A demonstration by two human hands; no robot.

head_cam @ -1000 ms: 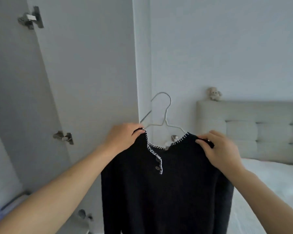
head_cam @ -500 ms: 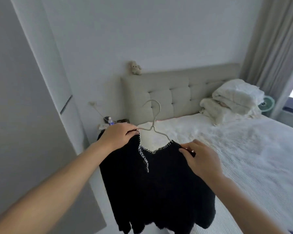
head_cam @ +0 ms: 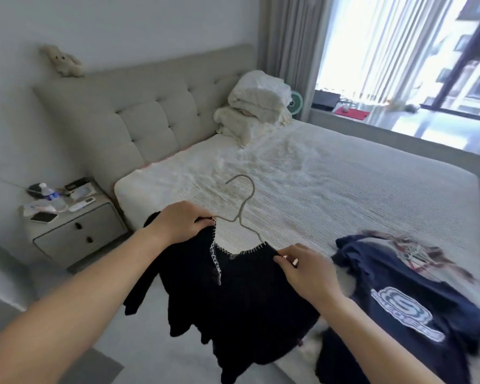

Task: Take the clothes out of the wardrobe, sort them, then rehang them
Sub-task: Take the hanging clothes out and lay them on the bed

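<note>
Black knit top with white-stitched neckline (head_cam: 241, 295) hangs on a thin wire hanger (head_cam: 243, 206) over the bed's (head_cam: 330, 189) near-left corner, shoulder line running left-right between my hands. Left hand (head_cam: 182, 221) grips the left shoulder, right hand (head_cam: 305, 268) pinches the right. Navy printed garment pile (head_cam: 408, 300) lies just right, on the near edge; right hand is nearer it.

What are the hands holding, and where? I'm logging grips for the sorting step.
Both hold the black sweater on its wire hanger: left hand at one shoulder, right hand at the other.
</note>
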